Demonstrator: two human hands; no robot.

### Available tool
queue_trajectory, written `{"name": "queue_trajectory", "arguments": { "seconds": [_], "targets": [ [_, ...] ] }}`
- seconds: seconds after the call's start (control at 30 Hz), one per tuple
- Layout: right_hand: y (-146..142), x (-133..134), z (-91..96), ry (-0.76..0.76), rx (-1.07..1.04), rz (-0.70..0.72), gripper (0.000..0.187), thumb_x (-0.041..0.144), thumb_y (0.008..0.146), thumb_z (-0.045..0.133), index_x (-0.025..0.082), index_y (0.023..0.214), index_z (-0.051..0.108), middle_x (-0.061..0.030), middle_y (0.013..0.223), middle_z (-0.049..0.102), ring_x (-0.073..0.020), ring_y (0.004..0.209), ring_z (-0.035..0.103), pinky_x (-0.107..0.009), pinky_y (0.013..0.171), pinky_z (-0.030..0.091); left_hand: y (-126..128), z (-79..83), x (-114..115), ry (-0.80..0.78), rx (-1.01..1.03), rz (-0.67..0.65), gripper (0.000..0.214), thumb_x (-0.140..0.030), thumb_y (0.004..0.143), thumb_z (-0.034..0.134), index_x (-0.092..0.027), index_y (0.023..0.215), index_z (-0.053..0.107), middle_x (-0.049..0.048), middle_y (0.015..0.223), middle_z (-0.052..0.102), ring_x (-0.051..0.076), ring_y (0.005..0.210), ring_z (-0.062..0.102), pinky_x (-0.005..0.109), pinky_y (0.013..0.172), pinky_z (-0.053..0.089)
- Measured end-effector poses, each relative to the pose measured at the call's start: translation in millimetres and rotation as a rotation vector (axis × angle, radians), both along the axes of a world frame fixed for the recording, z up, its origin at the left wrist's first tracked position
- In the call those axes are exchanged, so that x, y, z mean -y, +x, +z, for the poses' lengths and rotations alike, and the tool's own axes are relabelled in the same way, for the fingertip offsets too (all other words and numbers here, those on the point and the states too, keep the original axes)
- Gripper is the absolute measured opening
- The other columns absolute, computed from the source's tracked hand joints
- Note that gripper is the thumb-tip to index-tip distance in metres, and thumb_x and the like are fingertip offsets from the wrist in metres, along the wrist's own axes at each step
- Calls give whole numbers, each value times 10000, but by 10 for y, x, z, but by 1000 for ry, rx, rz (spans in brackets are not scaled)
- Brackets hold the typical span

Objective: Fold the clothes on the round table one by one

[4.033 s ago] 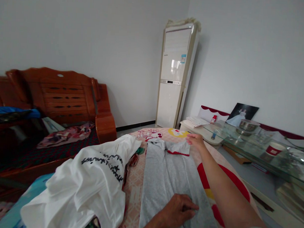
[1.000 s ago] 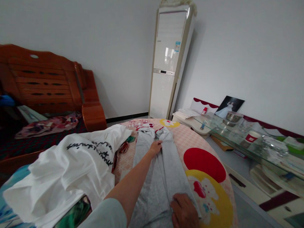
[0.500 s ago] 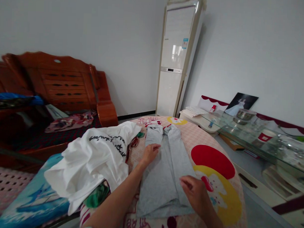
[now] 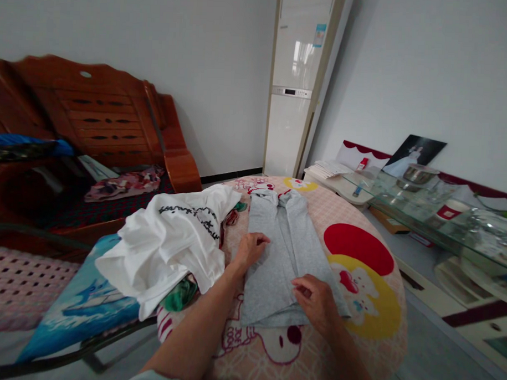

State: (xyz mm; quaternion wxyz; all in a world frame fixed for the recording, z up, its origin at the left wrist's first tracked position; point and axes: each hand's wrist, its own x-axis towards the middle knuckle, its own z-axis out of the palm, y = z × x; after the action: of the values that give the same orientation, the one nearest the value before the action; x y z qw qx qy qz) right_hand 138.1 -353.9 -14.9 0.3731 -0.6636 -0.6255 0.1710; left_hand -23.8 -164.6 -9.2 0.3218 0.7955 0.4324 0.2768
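Note:
A light grey folded shirt (image 4: 263, 279) lies lengthwise on the round table, with red trim near its far end. Both long sides are turned inward, leaving a narrow gap down the middle. My left hand (image 4: 252, 250) rests over the shirt's left side, fingers loosely bent and apart. Lower down, my right hand (image 4: 315, 300) has its fingers bent together at the inner edge of the right fold and seems to pinch the cloth; the fingertips show only in part. Left of the shirt, a crumpled white T-shirt (image 4: 168, 248) with black lettering covers other clothes, including a green piece (image 4: 180, 294).
A patterned cloth (image 4: 356, 349) covers the table. At left are a wooden sofa (image 4: 102, 118), a pink woven seat (image 4: 21, 281) and a blue printed cushion (image 4: 87, 295). A tall air conditioner (image 4: 289, 125) stands behind. On the right is a glass-topped cabinet (image 4: 394, 209) with a steel bowl (image 4: 420, 175).
The view has tipped down and the table sits higher in it. My right hand has shifted left over the grey shirt's right fold. My left hand stays near the same spot.

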Motion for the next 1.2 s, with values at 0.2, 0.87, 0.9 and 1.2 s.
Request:
{"name": "queue_trajectory", "arguments": {
  "seconds": [0.2,0.87,0.9,1.2],
  "targets": [
    [-176,-36,-24,-32,414,-179,133,183,829,555,150,900,662,-86,847,639,-200,805,598,-283,727,436,11,-93,59,24,-23,34,210,-126,793,577,-168,908,747,35,901,736,144,812,643,237,793,474],
    [-187,130,-45,69,246,249,491,-13,594,459,173,988,685,-101,1123,646,-221,1069,557,-392,962,449,-14,-172,-30,-108,123,47,234,-179,783,536,-135,887,740,-10,615,648,102,573,566,195,579,407],
    [-159,124,-69,75,236,256,518,-21,575,442,171,990,688,-105,1138,643,-219,1089,553,-395,969,451,-12,-180,-35,-112,135,44,235,-179,783,535,-132,890,738,-10,616,647,101,573,568,194,579,409],
    [24,74,-179,207,134,208,594,-33,542,412,217,994,704,-76,1153,669,-210,1128,554,-420,981,458,-5,-187,-41,-121,156,33,237,-182,786,530,-134,895,735,-15,603,644,101,560,570,193,570,416]
  ]
}}
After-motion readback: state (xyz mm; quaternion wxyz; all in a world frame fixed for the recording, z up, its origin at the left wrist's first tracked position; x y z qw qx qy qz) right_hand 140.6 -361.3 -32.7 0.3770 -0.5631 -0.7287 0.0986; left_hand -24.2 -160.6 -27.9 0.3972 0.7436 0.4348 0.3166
